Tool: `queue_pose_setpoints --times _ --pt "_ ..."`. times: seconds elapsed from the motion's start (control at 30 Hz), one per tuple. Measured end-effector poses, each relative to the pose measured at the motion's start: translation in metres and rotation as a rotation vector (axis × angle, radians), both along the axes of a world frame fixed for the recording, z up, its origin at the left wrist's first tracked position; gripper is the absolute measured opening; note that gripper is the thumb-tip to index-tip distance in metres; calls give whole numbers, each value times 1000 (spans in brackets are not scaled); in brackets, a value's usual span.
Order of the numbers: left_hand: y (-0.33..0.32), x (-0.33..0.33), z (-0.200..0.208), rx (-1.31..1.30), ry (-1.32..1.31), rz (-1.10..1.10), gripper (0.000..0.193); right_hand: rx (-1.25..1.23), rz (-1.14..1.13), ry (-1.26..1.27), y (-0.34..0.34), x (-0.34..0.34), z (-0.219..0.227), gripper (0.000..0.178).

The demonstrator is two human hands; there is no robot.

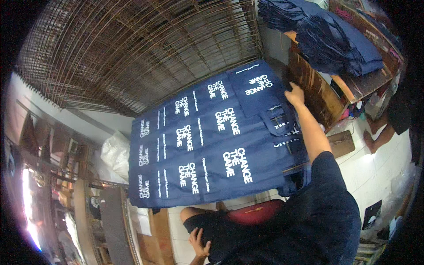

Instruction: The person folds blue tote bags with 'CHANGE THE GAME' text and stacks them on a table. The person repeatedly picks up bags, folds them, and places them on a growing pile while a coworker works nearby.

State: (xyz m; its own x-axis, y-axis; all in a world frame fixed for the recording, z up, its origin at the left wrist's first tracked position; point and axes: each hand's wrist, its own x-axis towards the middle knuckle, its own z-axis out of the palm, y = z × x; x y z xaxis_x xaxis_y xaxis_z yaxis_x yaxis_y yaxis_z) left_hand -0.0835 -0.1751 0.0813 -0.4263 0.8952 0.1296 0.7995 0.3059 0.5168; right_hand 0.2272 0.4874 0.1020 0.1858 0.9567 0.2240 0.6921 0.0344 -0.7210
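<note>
My right hand reaches out to the far right, at the side edge of a navy tote bag with white lettering. Its thumb and forefinger are apart there; I see no clear grip on the cloth. The bag lies flat, and its looped handle points toward me. Under and beside it spreads navy cloth with rows of repeated white lettering, covering the tabletop. My left hand lies on the dark shorts over my leg, fingers spread, holding nothing.
A dark wire rack slants along the back. To the right, a pile of folded navy cloth sits on a wooden shelf unit. White plastic wrapping is left of the table. Another person's bare foot is at right.
</note>
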Motion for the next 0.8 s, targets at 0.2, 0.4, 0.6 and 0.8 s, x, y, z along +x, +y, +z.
queue_pose_setpoints --times 0.2,0.4,0.6,0.8 --pt "4 -3 4 32 7 -16 73 328 -65 83 -66 31 5 39" --pt "-9 -3 -13 99 -117 46 77 328 -117 153 -187 100 -16 22" --pt "-13 8 -9 168 -286 165 72 67 -242 -28 -308 183 -130 17" --pt "-21 1 -30 167 -538 208 77 -133 -242 -80 -308 158 -86 26"
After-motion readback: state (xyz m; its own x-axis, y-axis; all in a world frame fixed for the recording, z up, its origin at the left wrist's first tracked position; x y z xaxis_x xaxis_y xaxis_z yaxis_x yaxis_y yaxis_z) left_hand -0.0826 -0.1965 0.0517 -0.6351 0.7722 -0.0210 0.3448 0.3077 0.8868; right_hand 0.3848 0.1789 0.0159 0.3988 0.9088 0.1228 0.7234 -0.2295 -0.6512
